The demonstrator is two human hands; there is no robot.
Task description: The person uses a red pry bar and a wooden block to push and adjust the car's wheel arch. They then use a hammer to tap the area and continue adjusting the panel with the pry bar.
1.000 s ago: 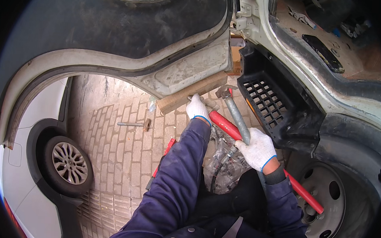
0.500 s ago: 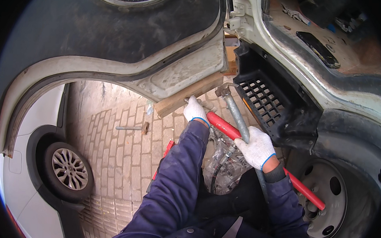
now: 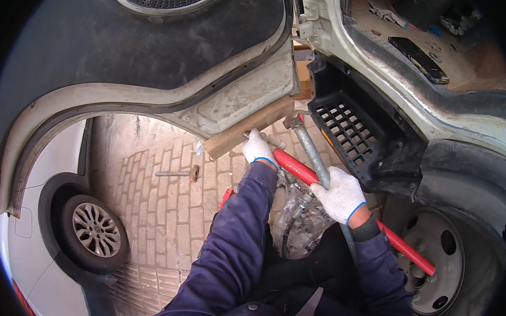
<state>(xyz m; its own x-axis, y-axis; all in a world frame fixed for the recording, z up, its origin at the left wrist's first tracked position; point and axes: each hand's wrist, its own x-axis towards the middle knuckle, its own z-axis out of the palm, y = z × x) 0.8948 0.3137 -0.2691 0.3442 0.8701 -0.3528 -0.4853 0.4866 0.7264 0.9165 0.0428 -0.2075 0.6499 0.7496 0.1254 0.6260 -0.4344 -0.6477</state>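
Observation:
My left hand (image 3: 259, 149), in a white knit glove with a blue cuff, is closed around the upper end of a long red bar (image 3: 294, 166), right beside a wooden beam (image 3: 249, 129). The bar slants down to the right, toward a wheel. My right hand (image 3: 340, 196), gloved alike, is wrapped around a grey metal pipe (image 3: 310, 149) where it crosses the red bar. A brownish metal head (image 3: 293, 121) tops the pipe, and its lower part runs down beside my leg. The glove hides whether my right fingers also touch the bar.
The beam lies below an open vehicle door (image 3: 155, 53). A black step with a grid (image 3: 347, 132) and a steel wheel (image 3: 433, 250) are at the right. A hammer (image 3: 193, 173) and clear plastic-wrapped parts (image 3: 298, 219) lie on the brick paving. A white car's wheel (image 3: 95, 226) is at the left.
The view has shifted slightly, so the door, car and hammer appear a little lower. Both hands keep their hold on the bar and pipe.

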